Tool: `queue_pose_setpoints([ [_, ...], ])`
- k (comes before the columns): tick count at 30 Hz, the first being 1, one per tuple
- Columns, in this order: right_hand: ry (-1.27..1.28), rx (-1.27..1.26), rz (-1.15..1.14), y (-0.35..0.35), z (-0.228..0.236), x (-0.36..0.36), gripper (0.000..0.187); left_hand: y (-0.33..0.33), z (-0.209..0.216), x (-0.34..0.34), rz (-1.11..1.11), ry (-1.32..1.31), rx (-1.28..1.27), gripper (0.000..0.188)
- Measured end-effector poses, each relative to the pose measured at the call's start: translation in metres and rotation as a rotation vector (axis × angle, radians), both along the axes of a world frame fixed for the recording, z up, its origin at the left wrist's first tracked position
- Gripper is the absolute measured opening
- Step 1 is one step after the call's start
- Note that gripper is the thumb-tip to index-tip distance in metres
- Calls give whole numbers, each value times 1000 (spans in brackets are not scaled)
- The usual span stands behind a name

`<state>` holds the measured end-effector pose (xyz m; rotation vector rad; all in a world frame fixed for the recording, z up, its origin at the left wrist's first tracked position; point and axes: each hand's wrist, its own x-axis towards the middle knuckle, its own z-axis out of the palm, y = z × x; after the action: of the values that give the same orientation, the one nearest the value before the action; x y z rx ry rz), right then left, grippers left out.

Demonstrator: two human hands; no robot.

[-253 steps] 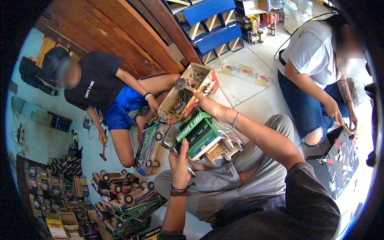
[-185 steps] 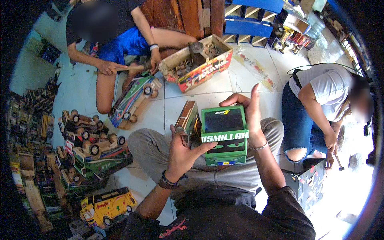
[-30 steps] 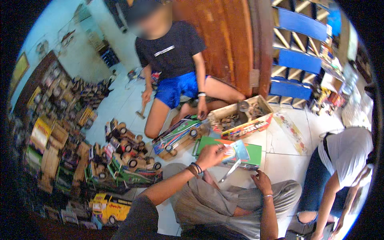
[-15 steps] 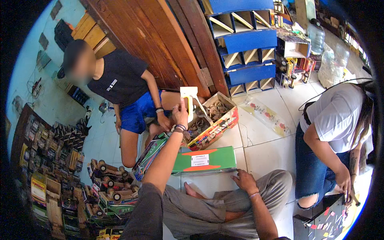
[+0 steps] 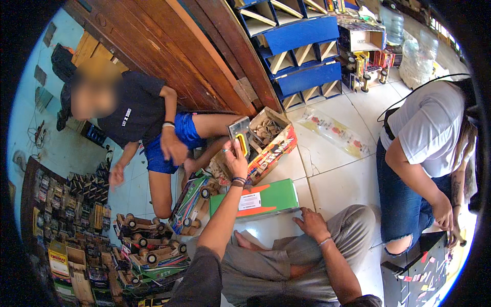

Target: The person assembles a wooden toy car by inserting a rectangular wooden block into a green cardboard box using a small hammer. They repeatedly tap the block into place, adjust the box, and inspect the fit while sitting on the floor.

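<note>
My left hand (image 5: 236, 162) is wrapped round the handle of a staple gun (image 5: 239, 134), a metal tool with a yellow-lined handle. It is held up beside an open carton (image 5: 279, 156) of small brown wood scraps. Below my left forearm lies a long green box (image 5: 276, 198) with orange patches and a white label. My right hand (image 5: 312, 224) is open by my knee, its fingertips close to the box's near right corner. Whether they touch it I cannot tell. Wooden toy trucks (image 5: 190, 204) with black wheels lie left of my left arm.
One person in blue shorts (image 5: 176, 140) sits across on the left. Another in a white shirt (image 5: 429, 133) bends over a dark panel (image 5: 409, 276) strewn with paper bits at right. Blue wooden racks (image 5: 302, 41) stand behind. A clear plastic sheet (image 5: 335, 133) lies on the tiles.
The staple gun has turned in my left hand's grip. The person opposite has drawn a hand back from the carton. My view has shifted slightly; my right hand stays near the green box.
</note>
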<state>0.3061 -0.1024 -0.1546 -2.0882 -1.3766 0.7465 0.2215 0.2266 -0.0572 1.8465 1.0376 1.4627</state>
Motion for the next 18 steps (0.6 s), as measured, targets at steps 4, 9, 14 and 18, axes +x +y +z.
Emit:
queue_pose_setpoints([
  [4, -43, -24, -1, 2, 1, -1, 54, -5, -10, -27, -47, 177, 7, 33],
  [9, -40, -7, -7, 2, 1, -1, 55, -8, -13, -56, -44, 429, 21, 36],
  [14, -44, -15, 5, 1, 2, 1, 57, -10, -9, -60, -134, 491, 18, 37],
  [18, 1, -17, 12, 1, -1, 2, 57, 5, -12, -56, -85, 706, 17, 35],
])
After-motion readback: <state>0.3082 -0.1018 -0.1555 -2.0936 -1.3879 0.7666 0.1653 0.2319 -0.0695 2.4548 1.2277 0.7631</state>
